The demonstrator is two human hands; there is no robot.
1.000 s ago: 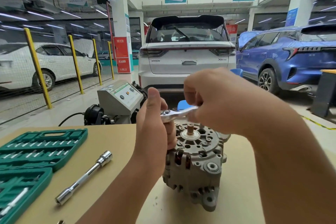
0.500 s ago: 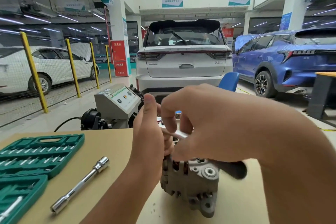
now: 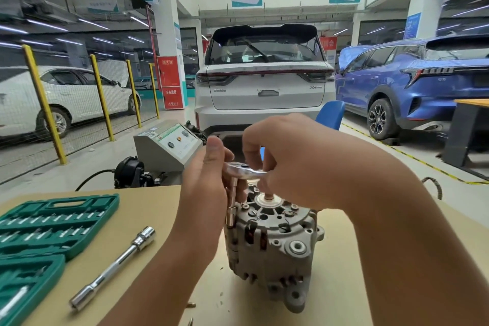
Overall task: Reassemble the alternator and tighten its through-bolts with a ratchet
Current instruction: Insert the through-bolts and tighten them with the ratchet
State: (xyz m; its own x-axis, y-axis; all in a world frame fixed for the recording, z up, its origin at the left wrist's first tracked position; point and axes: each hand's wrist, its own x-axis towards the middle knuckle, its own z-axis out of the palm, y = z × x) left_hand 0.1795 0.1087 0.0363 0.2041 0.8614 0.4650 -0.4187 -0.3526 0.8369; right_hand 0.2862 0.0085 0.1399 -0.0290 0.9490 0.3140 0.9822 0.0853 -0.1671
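Swung back toward the right since a moment ago, the ratchet — handle gripped in the right hand — stands on the alternator mid-table; the left hand pinches its extension.

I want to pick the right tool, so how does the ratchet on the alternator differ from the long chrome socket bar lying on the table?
The shiny ratchet is gripped by the right hand; the long chrome socket bar lies untouched. The ratchet's extension stands upright on the grey metal alternator; the bar lies flat on the tan table. Both are polished metal.

Socket case left of alternator, on table.
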